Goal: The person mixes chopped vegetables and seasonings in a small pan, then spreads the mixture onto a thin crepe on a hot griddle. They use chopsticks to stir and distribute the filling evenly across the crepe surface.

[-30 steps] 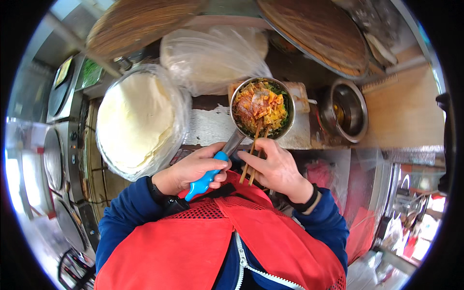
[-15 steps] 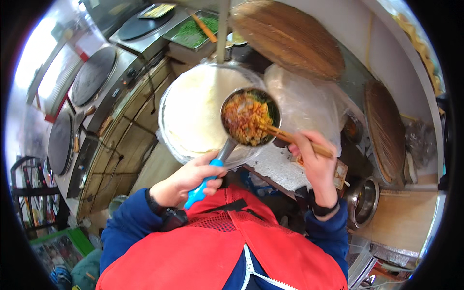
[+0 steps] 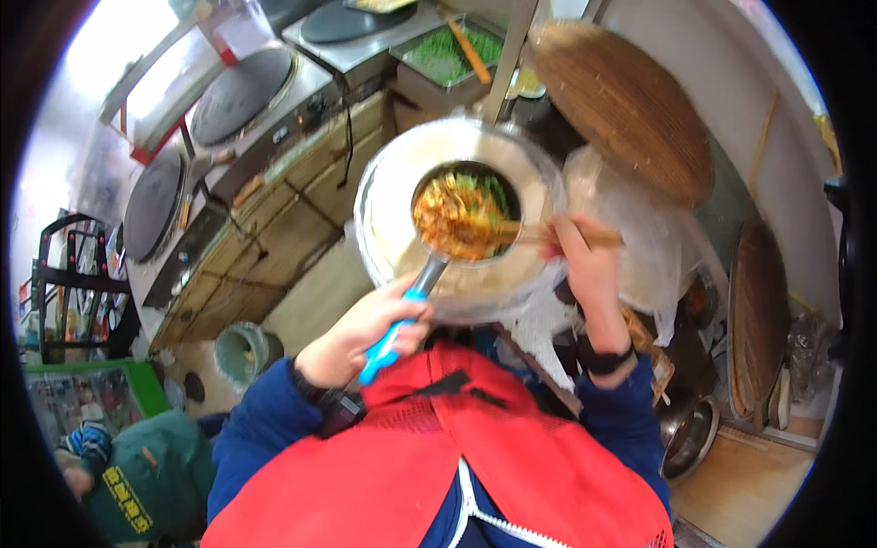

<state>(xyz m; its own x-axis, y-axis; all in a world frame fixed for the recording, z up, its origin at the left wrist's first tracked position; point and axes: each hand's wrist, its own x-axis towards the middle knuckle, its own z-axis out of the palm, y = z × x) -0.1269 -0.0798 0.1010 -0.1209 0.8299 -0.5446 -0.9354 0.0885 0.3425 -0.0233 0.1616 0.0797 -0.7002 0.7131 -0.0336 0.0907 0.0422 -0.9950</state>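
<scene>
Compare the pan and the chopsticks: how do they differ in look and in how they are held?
The pan is round and metal with a blue grip; the chopsticks are slender and brown. The pan is held in the left hand by its grip, the chopsticks in the right hand. The pan contains food, while the chopsticks reach into that food. What they share: each is held in one hand.

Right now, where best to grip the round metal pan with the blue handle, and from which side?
I'd take the blue handle from the near left, fingers wrapped around it: it's slim and slants from the pan's rim toward the red garment. The left hand grips it there. The right looks worse: the right hand holds brown wooden chopsticks across that rim.
</scene>
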